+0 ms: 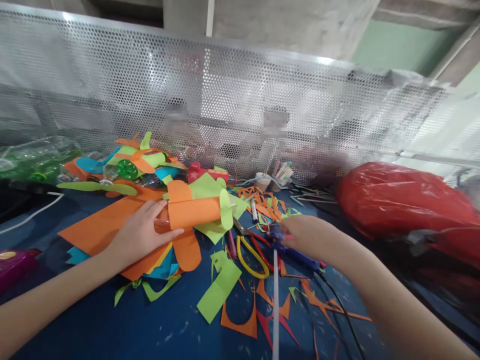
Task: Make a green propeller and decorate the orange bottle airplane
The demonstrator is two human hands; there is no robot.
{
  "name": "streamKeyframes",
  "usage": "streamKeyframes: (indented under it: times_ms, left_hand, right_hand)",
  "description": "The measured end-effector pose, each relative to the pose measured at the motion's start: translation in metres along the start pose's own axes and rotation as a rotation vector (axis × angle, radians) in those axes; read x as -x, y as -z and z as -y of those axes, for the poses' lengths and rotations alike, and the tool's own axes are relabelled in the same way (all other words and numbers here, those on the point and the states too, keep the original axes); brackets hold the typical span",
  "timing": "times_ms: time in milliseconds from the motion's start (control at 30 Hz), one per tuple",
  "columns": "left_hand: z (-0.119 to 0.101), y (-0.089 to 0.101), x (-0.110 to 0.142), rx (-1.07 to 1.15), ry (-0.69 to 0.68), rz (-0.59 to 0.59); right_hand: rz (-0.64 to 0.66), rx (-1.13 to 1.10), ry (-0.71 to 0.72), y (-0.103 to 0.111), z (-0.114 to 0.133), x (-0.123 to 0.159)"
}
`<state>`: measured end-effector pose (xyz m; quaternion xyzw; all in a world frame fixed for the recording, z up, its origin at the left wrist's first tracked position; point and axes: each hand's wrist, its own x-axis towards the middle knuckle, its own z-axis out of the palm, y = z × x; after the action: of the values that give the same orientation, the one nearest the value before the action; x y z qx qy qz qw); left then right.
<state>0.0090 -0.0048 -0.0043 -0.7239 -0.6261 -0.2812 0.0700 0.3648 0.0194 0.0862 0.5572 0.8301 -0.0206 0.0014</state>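
Orange paper roll (193, 211), unlabelled, under left hand (140, 235).

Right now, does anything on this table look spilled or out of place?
Yes: orange paper offcuts and green paper scraps lie strewn loose over the blue table, some under the scissors. Nothing looks broken.

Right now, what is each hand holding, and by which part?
The left hand grips the orange paper-wrapped bottle at its near, left end. The right hand holds a blue glue gun around its body, blurred.
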Motion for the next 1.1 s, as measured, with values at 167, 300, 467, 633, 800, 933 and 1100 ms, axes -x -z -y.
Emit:
streamKeyframes:
  times_ms: [167,300,467,633,800,933,1100]
  left_hand:
    - [0.002,-0.003,0.000,-0.001,0.038,-0.006]
    - [0.005,-0.005,0.002,0.061,0.017,-0.018]
    - [0.002,-0.004,0.002,0.127,-0.035,-0.065]
    - [-0.003,-0.003,0.004,0.146,-0.077,-0.074]
    - [-0.007,-0.007,0.009,0.148,-0.120,-0.048]
    - [-0.008,-0.007,0.009,0.149,-0.127,-0.028]
    - [-0.007,-0.007,0.008,0.159,-0.140,-0.026]
  right_hand:
    - [0.049,-0.355,0.254,-0.018,0.074,0.007]
    - [0.073,-0.293,0.253,-0.038,0.091,0.008]
    - [0.161,-0.555,0.340,-0.025,0.082,0.010]
    - [0.120,-0.826,0.353,-0.007,0.079,0.009]
    - [-0.147,-0.970,0.241,-0.010,0.078,-0.007]
    - [-0.324,-0.927,0.234,-0.011,0.079,-0.026]
    - [-0.334,-0.888,0.279,-0.014,0.087,-0.046]
